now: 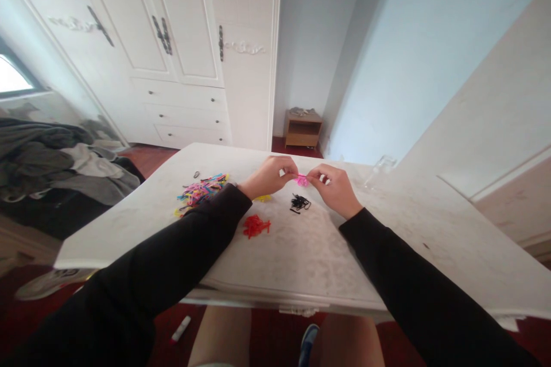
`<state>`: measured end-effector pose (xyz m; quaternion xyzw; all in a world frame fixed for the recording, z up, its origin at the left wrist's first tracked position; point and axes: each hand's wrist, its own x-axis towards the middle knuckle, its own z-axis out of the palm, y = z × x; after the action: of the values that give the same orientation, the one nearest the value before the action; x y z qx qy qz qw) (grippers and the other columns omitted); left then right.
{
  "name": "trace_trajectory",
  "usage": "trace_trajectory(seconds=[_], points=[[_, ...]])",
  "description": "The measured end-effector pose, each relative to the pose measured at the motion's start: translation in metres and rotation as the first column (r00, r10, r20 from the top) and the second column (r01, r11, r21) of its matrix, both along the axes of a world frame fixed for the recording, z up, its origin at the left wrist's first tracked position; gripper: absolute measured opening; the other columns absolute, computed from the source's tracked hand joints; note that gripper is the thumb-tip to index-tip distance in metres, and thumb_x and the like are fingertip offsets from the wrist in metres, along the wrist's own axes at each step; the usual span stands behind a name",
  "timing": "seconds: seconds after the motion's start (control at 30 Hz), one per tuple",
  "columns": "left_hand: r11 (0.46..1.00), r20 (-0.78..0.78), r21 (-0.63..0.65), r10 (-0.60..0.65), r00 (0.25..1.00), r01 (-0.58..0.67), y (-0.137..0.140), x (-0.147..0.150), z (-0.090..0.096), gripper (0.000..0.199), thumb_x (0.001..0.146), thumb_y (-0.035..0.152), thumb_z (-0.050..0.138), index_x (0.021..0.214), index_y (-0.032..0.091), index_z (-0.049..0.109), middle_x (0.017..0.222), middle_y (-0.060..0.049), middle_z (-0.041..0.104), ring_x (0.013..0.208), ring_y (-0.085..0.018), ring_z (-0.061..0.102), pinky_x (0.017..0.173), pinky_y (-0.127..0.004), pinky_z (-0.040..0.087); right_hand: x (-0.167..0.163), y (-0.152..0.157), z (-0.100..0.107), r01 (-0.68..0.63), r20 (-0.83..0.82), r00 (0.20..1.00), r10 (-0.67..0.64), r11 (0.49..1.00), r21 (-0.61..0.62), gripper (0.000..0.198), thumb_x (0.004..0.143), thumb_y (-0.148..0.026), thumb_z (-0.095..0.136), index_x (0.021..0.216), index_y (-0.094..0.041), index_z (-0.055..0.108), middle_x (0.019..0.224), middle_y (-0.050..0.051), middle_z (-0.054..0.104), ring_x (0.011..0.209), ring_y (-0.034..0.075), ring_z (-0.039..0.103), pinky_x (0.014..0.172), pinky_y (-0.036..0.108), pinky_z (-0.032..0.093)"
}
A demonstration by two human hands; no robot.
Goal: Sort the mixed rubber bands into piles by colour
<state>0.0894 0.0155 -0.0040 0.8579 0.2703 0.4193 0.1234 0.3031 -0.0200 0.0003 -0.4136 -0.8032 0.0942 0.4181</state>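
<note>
My left hand (274,176) and my right hand (334,186) meet over the far middle of the table, fingertips pinched. Stretched between them is a pink rubber band, with a small pile of pink rubber bands (302,182) just below. Closer to me lies a heap of black rubber bands (299,203). A red heap of rubber bands (256,226) sits beside my left forearm. Yellow rubber bands (263,198) show partly from under my left hand. Farther left, a mixed-colour pile of rubber bands (202,189) is partly covered by my left sleeve.
The white table (318,264) spans the view before me. A clear glass or plastic container (380,171) is at its far right edge. A single dark band (197,174) lies near the mixed pile. Clothes (51,160) are heaped at left, and a white wardrobe (181,86) stands behind.
</note>
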Motion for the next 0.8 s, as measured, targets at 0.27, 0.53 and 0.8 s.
trace_trajectory(seconds=[0.27, 0.53, 0.8], points=[[0.99, 0.089, -0.002, 0.143, 0.986, -0.143, 0.02, -0.031, 0.013, 0.013, 0.076, 0.004, 0.06, 0.069, 0.015, 0.064, 0.073, -0.002, 0.068, 0.069, -0.012, 0.06, 0.068, -0.024, 0.047, 0.014, 0.001, 0.015, 0.232, -0.156, 0.964, -0.217, 0.969, 0.086, 0.012, 0.084, -0.024, 0.062, 0.074, -0.019, 0.066, 0.075, 0.003, 0.069, 0.068, 0.016, 0.059, 0.062, 0.029, 0.043], [1.0, 0.044, 0.012, 0.027, 0.999, -0.028, -0.002, -0.004, 0.005, 0.011, 0.084, 0.014, 0.064, 0.074, 0.016, 0.066, 0.074, -0.002, 0.066, 0.069, -0.012, 0.06, 0.068, -0.025, 0.047, 0.002, -0.003, 0.004, 0.087, -0.054, 0.995, -0.084, 0.995, 0.058, 0.016, 0.088, -0.029, 0.064, 0.076, -0.02, 0.067, 0.074, 0.003, 0.068, 0.069, 0.017, 0.059, 0.063, 0.029, 0.043], [0.994, 0.054, 0.029, 0.102, 0.993, -0.104, 0.006, -0.015, 0.007, 0.013, 0.079, 0.008, 0.061, 0.07, 0.016, 0.065, 0.072, -0.002, 0.067, 0.067, -0.012, 0.06, 0.067, -0.025, 0.047, 0.011, 0.003, 0.007, 0.153, -0.102, 0.984, -0.145, 0.985, 0.079, 0.014, 0.087, -0.027, 0.063, 0.075, -0.02, 0.066, 0.076, 0.003, 0.07, 0.069, 0.017, 0.06, 0.063, 0.029, 0.044]])
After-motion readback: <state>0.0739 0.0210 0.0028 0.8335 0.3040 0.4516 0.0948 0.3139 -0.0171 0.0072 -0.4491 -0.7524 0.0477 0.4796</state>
